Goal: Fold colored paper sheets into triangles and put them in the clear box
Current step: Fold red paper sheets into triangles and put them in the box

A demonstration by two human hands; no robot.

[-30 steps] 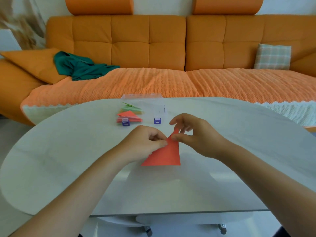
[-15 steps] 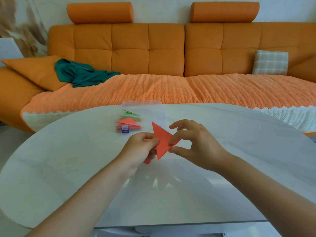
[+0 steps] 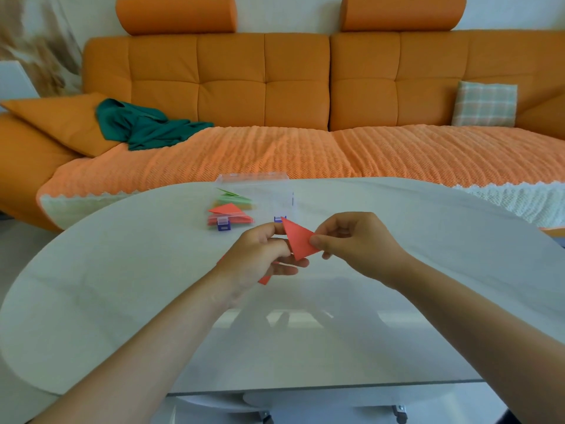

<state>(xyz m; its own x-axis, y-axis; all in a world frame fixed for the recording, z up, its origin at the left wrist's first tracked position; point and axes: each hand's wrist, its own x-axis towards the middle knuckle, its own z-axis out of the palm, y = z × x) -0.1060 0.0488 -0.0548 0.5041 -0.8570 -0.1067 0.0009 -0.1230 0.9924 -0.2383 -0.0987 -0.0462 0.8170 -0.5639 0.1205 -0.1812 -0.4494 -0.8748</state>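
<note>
**Two hands hold one red paper triangle**

Both hands are up over the middle of the white oval table (image 3: 122,286). The left hand (image 3: 260,258) has its fingers curled. Its thumb and first finger pinch the top left side of the red paper triangle (image 3: 300,242), and its other fingers lie under the paper. The right hand (image 3: 360,240) pinches the right corner of the same paper between its thumb and first finger. Its other fingers are bent and hold nothing else.

The red paper triangle is in the air between the two hands and does not lie on the table. It looks flat and smooth, with one sharp point up and one sharp point down. A little more red paper peeks out below the left hand, so part of the sheet is hidden behind that hand. How many folds it has cannot be told.

The clear plastic box (image 3: 275,195) sits on the table near the far edge, a little left of the hands. Inside it lie folded papers: a green folded triangle (image 3: 233,195) at the back and a red folded triangle (image 3: 227,208) in front, on top of more paper. A small blue clip (image 3: 223,227) is on the near side of the box.

Behind the table is a long orange sofa (image 3: 232,87) with a dark green cloth (image 3: 143,128) and a checked pillow (image 3: 484,104) on it.
</note>
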